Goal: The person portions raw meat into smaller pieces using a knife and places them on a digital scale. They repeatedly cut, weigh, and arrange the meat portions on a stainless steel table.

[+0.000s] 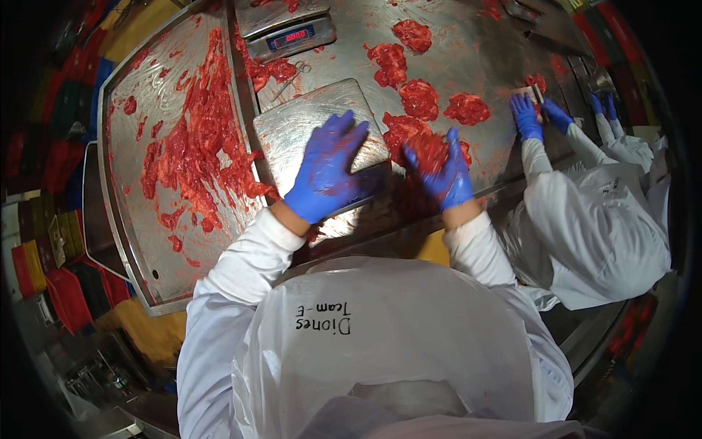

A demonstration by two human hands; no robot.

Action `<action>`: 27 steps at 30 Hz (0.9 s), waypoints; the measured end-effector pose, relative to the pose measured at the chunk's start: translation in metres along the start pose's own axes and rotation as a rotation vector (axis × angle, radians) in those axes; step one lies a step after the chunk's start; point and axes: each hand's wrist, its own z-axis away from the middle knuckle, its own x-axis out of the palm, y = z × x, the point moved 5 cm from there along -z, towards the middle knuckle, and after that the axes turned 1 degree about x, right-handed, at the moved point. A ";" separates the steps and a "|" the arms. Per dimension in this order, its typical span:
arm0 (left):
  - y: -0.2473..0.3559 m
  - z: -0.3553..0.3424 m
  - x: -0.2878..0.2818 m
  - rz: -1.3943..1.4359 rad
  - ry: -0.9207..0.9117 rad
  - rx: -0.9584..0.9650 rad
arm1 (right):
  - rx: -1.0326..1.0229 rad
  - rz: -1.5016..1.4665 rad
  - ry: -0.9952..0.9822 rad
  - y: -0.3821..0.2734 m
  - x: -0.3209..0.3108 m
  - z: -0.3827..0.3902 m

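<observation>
My left hand, in a blue glove smeared with red, is spread open over the steel platform of a weighing scale. Whether its palm touches the metal I cannot tell. On the right, my gloved right hand has its thumb and fingers around a clump of raw red meat. Just behind that hand lies another meat portion, partly hidden by it. Farther back on the steel table are several separate meat portions.
A steel tray with loose meat strips stands at the left. At the back is a second scale with a red display. Scissors lie between the scales. To the right, a co-worker's blue-gloved hands are on a pale block.
</observation>
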 end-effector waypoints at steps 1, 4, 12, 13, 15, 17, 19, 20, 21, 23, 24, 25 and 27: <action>-0.002 0.001 -0.008 -0.010 0.028 0.014 | -0.040 0.018 0.069 -0.027 -0.015 -0.029; -0.013 0.022 -0.019 0.132 0.003 -0.039 | -0.434 0.219 -0.015 -0.125 -0.019 -0.092; -0.123 0.159 -0.056 -0.062 0.373 -0.394 | -0.707 0.923 0.094 -0.012 -0.026 -0.004; -0.148 0.179 -0.063 -0.144 0.431 -0.451 | -0.899 1.393 0.055 0.020 -0.020 0.025; -0.219 0.215 -0.088 -0.245 0.540 -0.568 | -0.676 1.683 -0.183 0.070 -0.052 0.047; -0.289 0.241 -0.130 -0.348 0.525 -0.891 | -0.655 1.900 -0.360 0.101 -0.075 0.065; -0.319 0.249 -0.165 -0.420 0.494 -0.962 | -0.573 1.918 -0.373 0.113 -0.087 0.073; -0.324 0.244 -0.173 -0.409 0.463 -0.954 | -0.518 1.973 -0.392 0.115 -0.087 0.074; -0.329 0.237 -0.165 -0.343 0.333 -0.952 | -0.636 2.071 -0.435 0.115 -0.082 0.073; -0.315 0.199 -0.145 -0.488 0.132 -0.828 | -0.655 2.110 -0.421 0.115 -0.077 0.071; -0.313 0.197 -0.133 -0.539 0.079 -0.832 | -0.657 2.131 -0.432 0.115 -0.073 0.073; -0.304 0.199 -0.117 -0.504 0.096 -0.799 | -0.619 2.158 -0.428 0.115 -0.066 0.074; -0.272 0.203 -0.092 -0.490 0.123 -0.668 | -0.605 2.154 -0.371 0.113 -0.074 0.071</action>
